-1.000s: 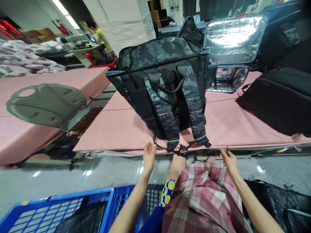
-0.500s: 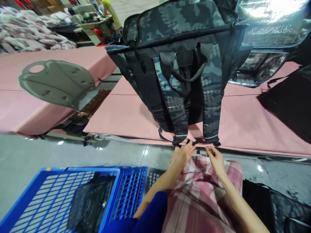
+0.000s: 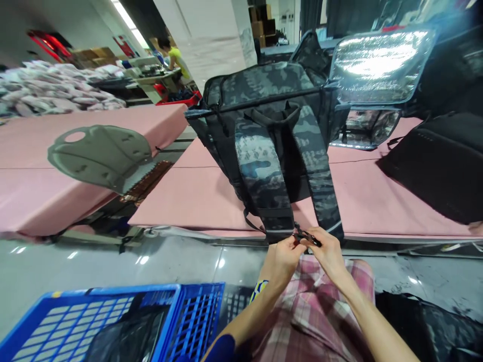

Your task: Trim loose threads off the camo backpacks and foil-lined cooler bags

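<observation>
A backpack (image 3: 264, 88) in black and grey camouflage stands on the pink-covered table, its shoulder straps (image 3: 260, 161) hanging toward me. My left hand (image 3: 281, 259) pinches the lower end of the left strap at the table's front edge. Close against it, my right hand (image 3: 326, 251) is closed on a small dark tool (image 3: 311, 238) that looks like thread snips. The tool's tip meets the strap end between my fingers. Fingers partly hide the webbing there.
A blue crate (image 3: 177, 301) holding a dark bag stands at lower left. A grey moulded panel (image 3: 101, 153) lies across the table gap. Silver-lined bags (image 3: 381, 70) and a black bag (image 3: 437, 161) sit right. Another person's hand (image 3: 476, 229) shows at the right edge.
My hands have come together at the left strap's end, the right moving left with the tool. The strap is now pulled toward me, and the view has tilted up.
</observation>
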`<act>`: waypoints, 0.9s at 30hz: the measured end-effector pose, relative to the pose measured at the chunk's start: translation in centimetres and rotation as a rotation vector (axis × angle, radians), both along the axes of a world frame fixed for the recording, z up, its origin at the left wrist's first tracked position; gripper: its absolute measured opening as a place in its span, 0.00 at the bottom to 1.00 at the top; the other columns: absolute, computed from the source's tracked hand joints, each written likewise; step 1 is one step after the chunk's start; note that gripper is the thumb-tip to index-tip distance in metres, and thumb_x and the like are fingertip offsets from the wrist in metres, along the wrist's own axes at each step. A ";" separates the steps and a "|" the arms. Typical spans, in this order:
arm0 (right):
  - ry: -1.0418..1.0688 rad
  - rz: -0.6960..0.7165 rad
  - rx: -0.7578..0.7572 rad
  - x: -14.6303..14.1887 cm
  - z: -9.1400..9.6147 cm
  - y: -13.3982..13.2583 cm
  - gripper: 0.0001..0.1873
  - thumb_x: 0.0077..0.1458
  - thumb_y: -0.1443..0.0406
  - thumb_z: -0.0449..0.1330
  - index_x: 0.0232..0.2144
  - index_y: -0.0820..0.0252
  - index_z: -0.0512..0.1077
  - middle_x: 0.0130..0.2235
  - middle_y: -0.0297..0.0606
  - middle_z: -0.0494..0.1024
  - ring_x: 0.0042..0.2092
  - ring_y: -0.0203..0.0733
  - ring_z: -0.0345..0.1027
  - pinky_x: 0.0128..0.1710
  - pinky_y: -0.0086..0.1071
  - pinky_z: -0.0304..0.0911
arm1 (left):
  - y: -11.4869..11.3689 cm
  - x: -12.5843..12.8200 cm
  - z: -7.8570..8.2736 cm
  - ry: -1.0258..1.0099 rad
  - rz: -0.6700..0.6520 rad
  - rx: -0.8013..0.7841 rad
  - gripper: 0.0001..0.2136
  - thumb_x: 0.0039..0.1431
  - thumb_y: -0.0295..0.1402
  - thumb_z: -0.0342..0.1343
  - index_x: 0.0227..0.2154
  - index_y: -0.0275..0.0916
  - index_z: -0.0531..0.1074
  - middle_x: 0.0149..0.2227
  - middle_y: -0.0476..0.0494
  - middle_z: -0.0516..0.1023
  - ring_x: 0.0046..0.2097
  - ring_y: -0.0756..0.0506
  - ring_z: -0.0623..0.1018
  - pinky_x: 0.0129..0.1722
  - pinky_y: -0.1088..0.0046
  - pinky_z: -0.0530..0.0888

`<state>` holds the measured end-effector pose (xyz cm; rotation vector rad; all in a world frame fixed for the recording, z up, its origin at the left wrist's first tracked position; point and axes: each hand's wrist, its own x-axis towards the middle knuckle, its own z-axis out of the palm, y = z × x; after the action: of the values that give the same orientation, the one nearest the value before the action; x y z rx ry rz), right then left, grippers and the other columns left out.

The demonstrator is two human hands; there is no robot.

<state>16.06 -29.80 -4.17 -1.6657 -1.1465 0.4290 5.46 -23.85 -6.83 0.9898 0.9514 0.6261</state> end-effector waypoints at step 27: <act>-0.029 -0.246 -0.020 0.9 -0.7 -6.1 0.04 0.46 0.67 0.53 0.22 0.59 0.66 0.24 0.32 0.69 0.27 0.36 0.62 0.29 0.28 0.53 | -3.2 1.1 5.9 0.446 -0.588 0.798 0.12 0.53 0.26 0.49 0.34 0.42 0.77 0.37 0.49 0.78 0.35 0.48 0.74 0.38 0.75 0.68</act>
<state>16.94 -35.90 -4.84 -1.8091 -0.9446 0.2618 6.54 -27.05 -0.98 2.0911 0.7215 0.2679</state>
